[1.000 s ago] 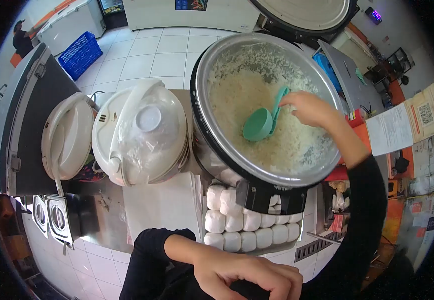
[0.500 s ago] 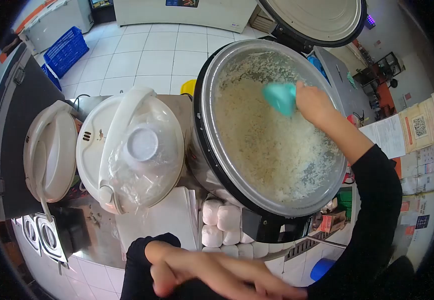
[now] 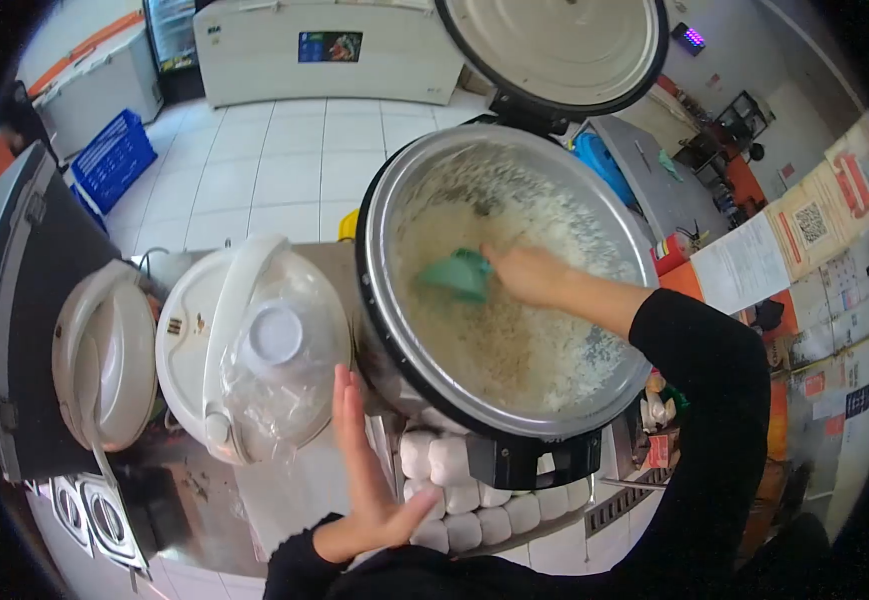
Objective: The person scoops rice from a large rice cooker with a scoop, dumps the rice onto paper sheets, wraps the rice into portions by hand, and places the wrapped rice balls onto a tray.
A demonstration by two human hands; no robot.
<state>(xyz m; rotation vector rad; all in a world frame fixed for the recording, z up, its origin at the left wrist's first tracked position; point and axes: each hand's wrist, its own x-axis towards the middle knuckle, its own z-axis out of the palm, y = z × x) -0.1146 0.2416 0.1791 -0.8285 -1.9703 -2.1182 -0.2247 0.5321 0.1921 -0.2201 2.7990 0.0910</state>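
My right hand (image 3: 523, 274) reaches into a large open rice cooker pot (image 3: 645, 255), closed round a teal rice scoop (image 3: 457, 277). The scoop is blurred and lies low against the cooked rice (image 3: 495, 345), which also clings in grains to the pot's far and right walls. My left hand (image 3: 367, 490) is raised in front of the cooker, fingers stretched out and thumb apart, holding nothing. Beside its fingertips is a small white bowl (image 3: 276, 335) in clear plastic, resting on a white cooker lid (image 3: 190, 350).
The big cooker's lid (image 3: 565, 50) stands open behind the pot. Several white rounded packages (image 3: 465, 498) sit below the cooker's front. Left are a smaller white lidded cooker (image 3: 125, 370) and a dark box (image 3: 40, 320). A blue crate (image 3: 115, 160) and chest freezer (image 3: 330, 55) stand beyond.
My right hand and the scoop have moved left and lower in the pot. My left hand has risen from the bottom edge and spread its fingers. The view has shifted slightly.
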